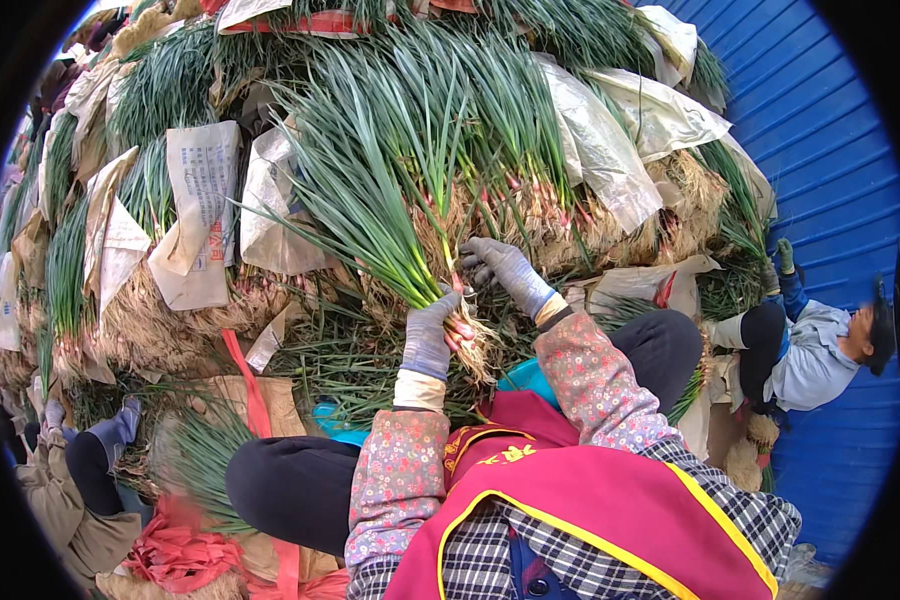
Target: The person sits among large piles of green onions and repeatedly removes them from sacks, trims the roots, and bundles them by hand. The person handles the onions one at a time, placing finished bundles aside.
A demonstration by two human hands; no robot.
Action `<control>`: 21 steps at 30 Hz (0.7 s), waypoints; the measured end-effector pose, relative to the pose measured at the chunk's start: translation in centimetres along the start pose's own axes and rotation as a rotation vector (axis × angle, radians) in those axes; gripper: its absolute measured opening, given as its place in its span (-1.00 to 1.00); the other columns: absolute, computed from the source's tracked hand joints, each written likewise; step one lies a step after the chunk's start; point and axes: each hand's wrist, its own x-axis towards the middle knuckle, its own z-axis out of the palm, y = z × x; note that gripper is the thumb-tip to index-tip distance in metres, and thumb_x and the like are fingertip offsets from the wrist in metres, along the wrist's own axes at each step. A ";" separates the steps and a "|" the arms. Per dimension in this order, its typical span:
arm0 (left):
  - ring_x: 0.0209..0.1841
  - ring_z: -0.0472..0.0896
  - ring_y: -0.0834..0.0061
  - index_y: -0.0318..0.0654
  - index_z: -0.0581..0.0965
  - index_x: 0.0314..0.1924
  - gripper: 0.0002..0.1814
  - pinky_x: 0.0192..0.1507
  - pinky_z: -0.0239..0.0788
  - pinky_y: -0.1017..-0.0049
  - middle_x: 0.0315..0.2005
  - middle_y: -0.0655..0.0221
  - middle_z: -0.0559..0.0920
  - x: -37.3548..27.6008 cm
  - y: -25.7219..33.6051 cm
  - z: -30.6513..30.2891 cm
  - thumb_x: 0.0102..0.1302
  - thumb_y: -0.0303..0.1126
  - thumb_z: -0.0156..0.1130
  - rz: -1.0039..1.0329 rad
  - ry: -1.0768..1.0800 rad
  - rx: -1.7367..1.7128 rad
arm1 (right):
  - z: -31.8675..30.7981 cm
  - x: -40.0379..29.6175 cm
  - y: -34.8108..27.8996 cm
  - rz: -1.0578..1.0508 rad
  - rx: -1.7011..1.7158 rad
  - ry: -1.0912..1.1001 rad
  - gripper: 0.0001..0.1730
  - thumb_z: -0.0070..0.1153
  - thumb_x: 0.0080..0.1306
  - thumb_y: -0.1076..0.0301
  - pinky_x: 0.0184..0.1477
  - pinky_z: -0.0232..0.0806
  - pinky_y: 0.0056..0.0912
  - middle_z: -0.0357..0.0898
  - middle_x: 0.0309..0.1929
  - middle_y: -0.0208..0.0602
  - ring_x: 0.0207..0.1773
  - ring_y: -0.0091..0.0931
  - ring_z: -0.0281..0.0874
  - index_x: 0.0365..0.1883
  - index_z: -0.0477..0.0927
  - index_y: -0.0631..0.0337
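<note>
My left hand [431, 322], in a grey work glove, grips a bunch of green onions [390, 247] near its reddish-white bulbs. The long leaves fan up and to the left; the pale roots hang below the glove. My right hand [495, 266], gloved too, is beside the stem of one green onion [450, 251] at the bunch's right side. Its fingers are bent and partly overlap the stem, so whether they pinch it cannot be told. Just beyond both hands stands a large stack of green onions [525, 142] with dry roots facing me.
Woven plastic sacks [202, 202] lie among the stacked onions. Loose leaves [330, 367] cover the ground before me. Red plastic strips [184, 551] lie at lower left. One person [817, 352] sits at right by a blue corrugated wall [832, 187]; another [75, 487] is at lower left.
</note>
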 end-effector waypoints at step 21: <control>-0.81 0.43 0.40 -0.32 0.53 -0.20 -0.76 -0.79 0.31 0.46 -0.66 0.26 0.52 0.6 -1.3 -2.5 0.32 -0.27 0.19 0.088 -0.048 -0.229 | -1.4 -3.1 -1.6 -0.051 -0.366 -0.181 -0.35 0.05 0.32 -0.10 -0.25 0.40 -0.39 0.60 -0.18 -0.33 -0.47 -0.57 0.43 0.26 0.39 0.09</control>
